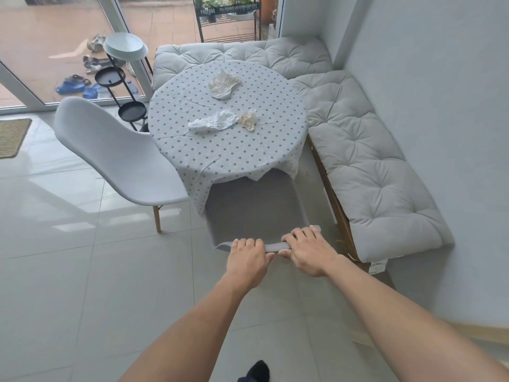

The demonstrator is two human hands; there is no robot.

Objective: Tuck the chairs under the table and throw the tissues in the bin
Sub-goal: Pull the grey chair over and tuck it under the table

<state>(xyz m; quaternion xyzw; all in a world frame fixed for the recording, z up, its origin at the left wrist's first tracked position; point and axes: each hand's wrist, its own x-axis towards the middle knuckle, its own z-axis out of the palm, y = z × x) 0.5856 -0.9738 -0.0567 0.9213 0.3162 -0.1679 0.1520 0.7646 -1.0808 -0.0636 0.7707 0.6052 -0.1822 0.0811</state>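
A round table (228,155) under a dotted white cloth stands in the middle. On it lie three crumpled tissues: one at the far side (223,84), a long white one (213,122) and a small yellowish one (248,119). A grey chair (256,208) sits at the table's near edge, its seat partly beneath the cloth. My left hand (248,260) and my right hand (305,250) both grip the top rim of its backrest. A second white chair (118,153) stands to the left, angled and out from the table. No bin is visible.
A cushioned corner bench (366,166) runs along the right wall and behind the table. A black tiered stand (121,78) with a white bowl stands at the left by the glass door. A woven mat (12,137) lies at the far left on tiled floor.
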